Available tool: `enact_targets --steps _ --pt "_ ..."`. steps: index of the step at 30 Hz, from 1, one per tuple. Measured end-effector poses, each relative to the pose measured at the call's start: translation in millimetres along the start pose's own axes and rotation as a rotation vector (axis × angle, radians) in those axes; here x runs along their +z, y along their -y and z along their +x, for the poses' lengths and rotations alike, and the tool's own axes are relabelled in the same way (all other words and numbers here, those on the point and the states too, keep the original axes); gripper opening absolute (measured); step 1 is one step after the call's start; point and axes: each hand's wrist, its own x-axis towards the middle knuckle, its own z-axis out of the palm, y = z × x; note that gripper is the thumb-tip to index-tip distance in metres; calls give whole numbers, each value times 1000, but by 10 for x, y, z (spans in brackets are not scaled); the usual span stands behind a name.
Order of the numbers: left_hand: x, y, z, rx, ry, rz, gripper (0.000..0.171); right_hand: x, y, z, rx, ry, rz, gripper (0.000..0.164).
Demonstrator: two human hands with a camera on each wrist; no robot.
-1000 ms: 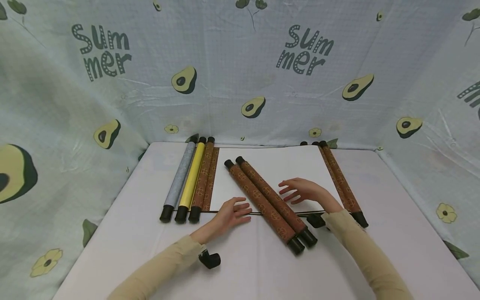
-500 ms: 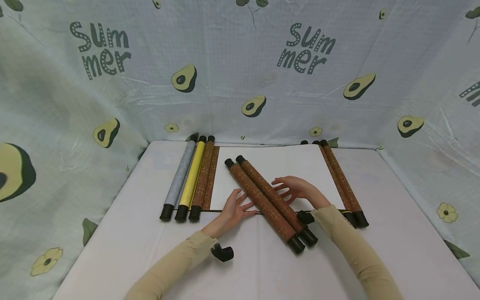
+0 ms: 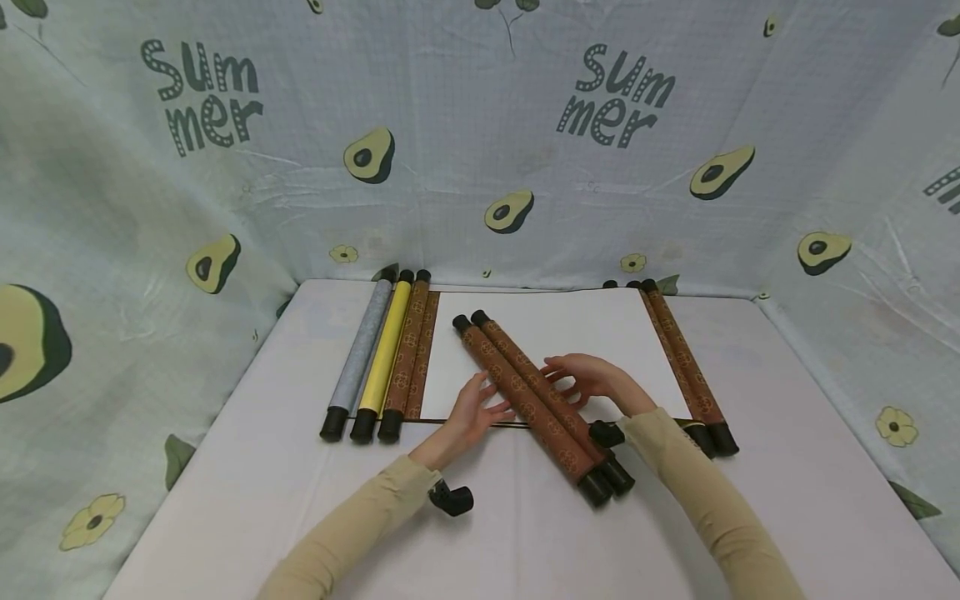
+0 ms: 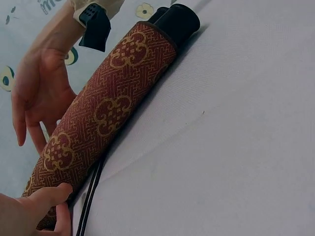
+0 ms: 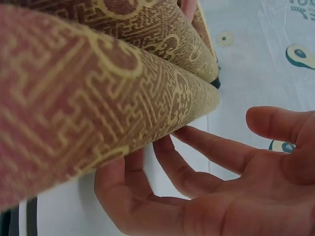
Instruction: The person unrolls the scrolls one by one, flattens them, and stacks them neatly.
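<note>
Two brown patterned scrolls with black end knobs lie side by side, slanting across a white sheet [image 3: 600, 333]. My left hand [image 3: 468, 415] touches the left scroll [image 3: 517, 392] from its left side. Close up in the left wrist view, the fingers [image 4: 47, 196] rest against its cloth, and the rest of the hand is cut off. On the far side, my right hand [image 3: 592, 381] has fingertips at the lower edge of the right scroll [image 3: 547, 388]. The right wrist view shows its bent fingers [image 5: 182, 172] partly beneath that scroll and its thumb [image 5: 275, 123] standing apart.
At the left lie a grey scroll [image 3: 363, 350], a yellow scroll [image 3: 387, 348] and a brown scroll [image 3: 408, 354] in a row. More brown rolls [image 3: 682, 362] line the sheet's right edge. Patterned cloth [image 3: 465, 150] hangs behind the white table [image 3: 570, 550].
Both hands have moved inward, reaching the slanting pair from either side. The left scroll has shifted slightly right, closer against the other.
</note>
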Motion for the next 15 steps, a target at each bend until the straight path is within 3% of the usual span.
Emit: enact_targets --steps 10,13,14,15 --pt "32 -82 3 4 29 129 60 123 -12 -67 -56 -7 51 52" --pt "-34 -88 121 22 57 191 67 152 -30 -80 -82 -21 96 52" --pt "-133 -52 245 43 107 194 70 160 -35 -86 -93 -26 115 52" --pt "-158 -59 282 48 124 208 72 167 -38 -95 -104 -30 134 51"
